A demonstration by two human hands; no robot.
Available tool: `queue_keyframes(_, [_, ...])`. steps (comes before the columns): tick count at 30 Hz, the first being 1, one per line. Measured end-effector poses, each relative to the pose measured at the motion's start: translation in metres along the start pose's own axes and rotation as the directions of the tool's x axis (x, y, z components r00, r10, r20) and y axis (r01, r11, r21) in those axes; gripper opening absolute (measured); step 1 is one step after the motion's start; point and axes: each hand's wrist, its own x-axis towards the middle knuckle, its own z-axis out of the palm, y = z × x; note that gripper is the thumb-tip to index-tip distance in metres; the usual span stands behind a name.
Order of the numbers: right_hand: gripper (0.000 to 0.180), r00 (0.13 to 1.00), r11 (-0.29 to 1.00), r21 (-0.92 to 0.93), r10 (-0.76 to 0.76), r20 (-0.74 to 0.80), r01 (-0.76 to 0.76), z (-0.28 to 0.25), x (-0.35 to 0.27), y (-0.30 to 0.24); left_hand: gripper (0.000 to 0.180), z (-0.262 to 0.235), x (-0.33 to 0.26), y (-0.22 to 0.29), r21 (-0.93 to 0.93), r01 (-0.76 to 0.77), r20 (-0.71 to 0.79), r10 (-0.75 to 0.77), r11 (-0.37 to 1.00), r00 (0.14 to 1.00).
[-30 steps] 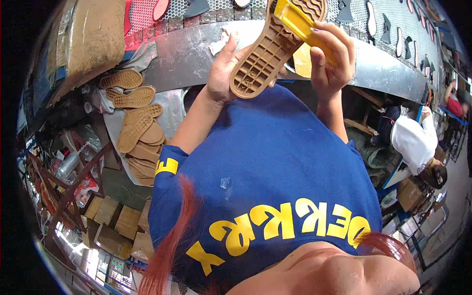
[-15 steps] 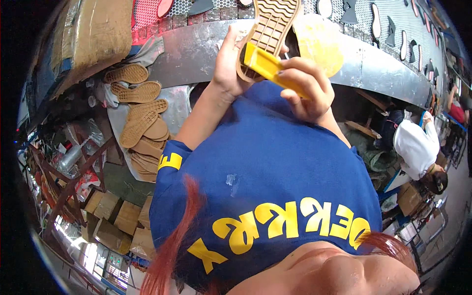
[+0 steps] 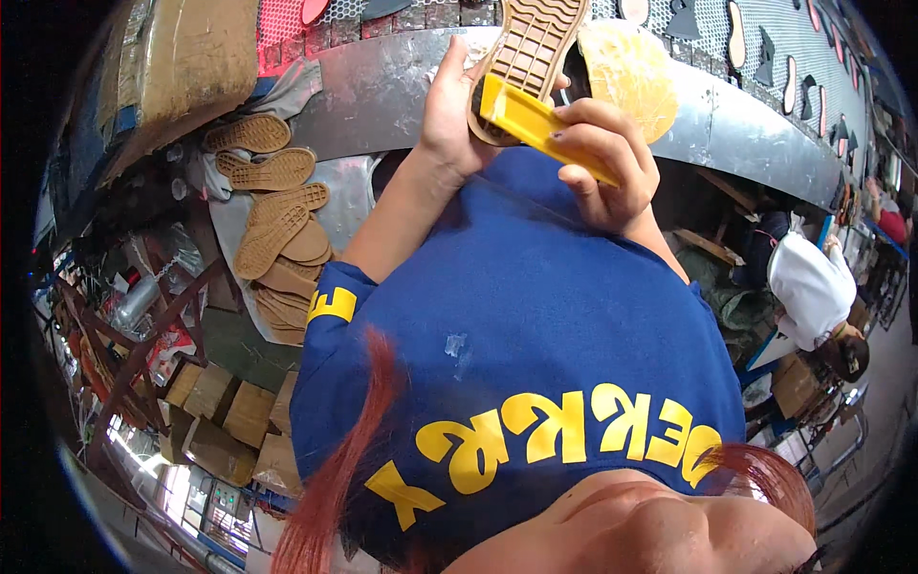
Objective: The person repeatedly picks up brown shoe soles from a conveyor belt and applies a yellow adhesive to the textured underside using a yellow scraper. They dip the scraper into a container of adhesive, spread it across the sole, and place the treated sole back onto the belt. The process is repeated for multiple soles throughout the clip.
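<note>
While hands (image 3: 612, 158) hold sole (image 3: 533, 55), yellow tool (image 3: 537, 117), metal edge (image 3: 378, 100) behind

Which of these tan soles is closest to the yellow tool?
The sole held in the left hand: the yellow tool, in the right hand, overlaps its lower end in this view. The other soles lie unheld at the person's left.

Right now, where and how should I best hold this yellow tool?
Probably grip the yellow tool by its lower end, from the right, where your right hand is: it's long, and its upper end overlaps the tan sole.
</note>
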Motion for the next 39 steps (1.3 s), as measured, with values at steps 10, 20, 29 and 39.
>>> queue_keyframes(10, [0.033, 0.994, 0.979, 0.199, 0.025, 0.102, -0.045, -0.02, 0.002, -0.005, 0.085, 0.033, -0.003, 0.001, 0.083, 0.074, -0.168, -0.06, 0.994, 0.984])
queue_keyframes(20, [0.028, 0.978, 0.862, 0.485, 0.056, 0.2, -0.148, -0.036, 0.009, 0.005, 0.083, 0.039, -0.01, 0.001, -0.185, 0.201, -0.069, -0.217, 0.962, 0.974])
queue_keyframes(29, [0.021, 0.964, 0.669, 0.742, 0.225, -0.145, -0.044, -0.068, 0.0, 0.042, 0.075, 0.04, -0.009, 0.002, 0.072, 0.246, -0.042, -0.243, 0.967, 0.969])
queue_keyframes(39, [0.015, 0.563, 0.603, 0.153, 0.792, -0.235, -0.783, -0.023, -0.108, 0.132, 0.077, 0.04, -0.026, 0.013, 0.587, -0.355, -0.101, 0.501, 0.728, 0.86])
